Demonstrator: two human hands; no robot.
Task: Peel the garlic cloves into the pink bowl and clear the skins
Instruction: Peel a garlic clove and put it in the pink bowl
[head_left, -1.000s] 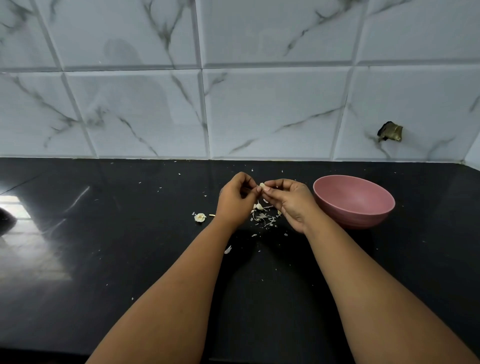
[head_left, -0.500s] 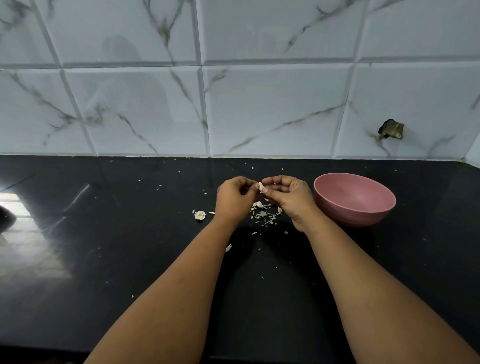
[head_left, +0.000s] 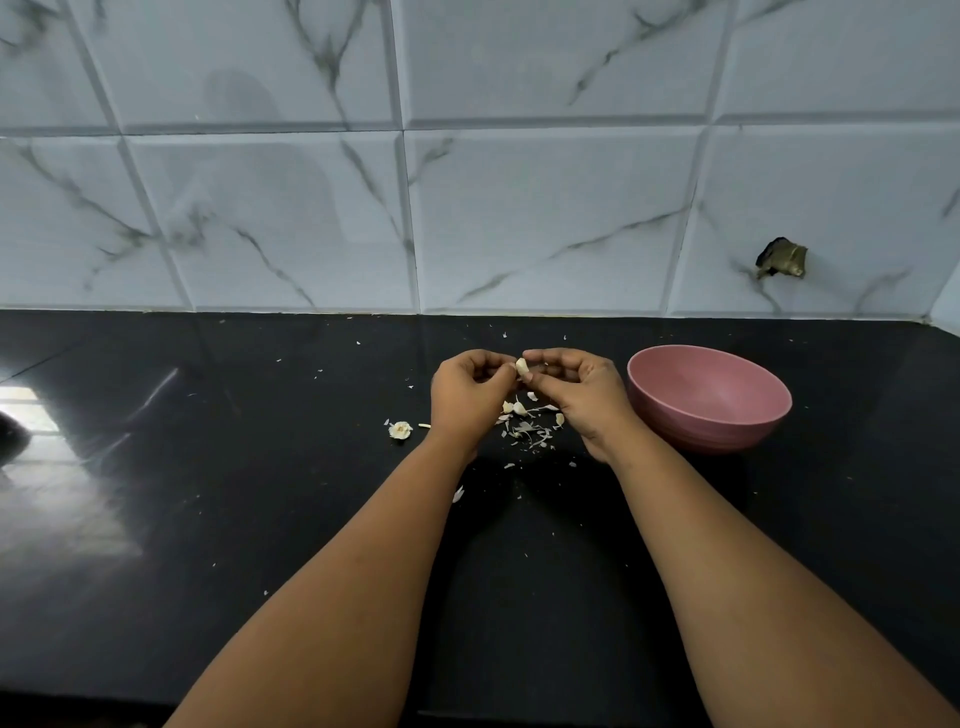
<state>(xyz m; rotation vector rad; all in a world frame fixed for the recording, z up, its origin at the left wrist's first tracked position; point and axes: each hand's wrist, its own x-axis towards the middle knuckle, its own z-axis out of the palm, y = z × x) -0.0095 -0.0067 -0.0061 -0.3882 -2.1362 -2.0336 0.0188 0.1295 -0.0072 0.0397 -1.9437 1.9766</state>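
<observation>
head: clove (head_left: 521, 366) between both hands

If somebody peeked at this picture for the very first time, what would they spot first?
Probably the two hands meeting in the middle of the black counter: the left hand and right hand pinch one small garlic clove between their fingertips. Next comes the pink bowl just to the right of them, and the scatter of pale garlic skins on the counter under the hands.
</observation>
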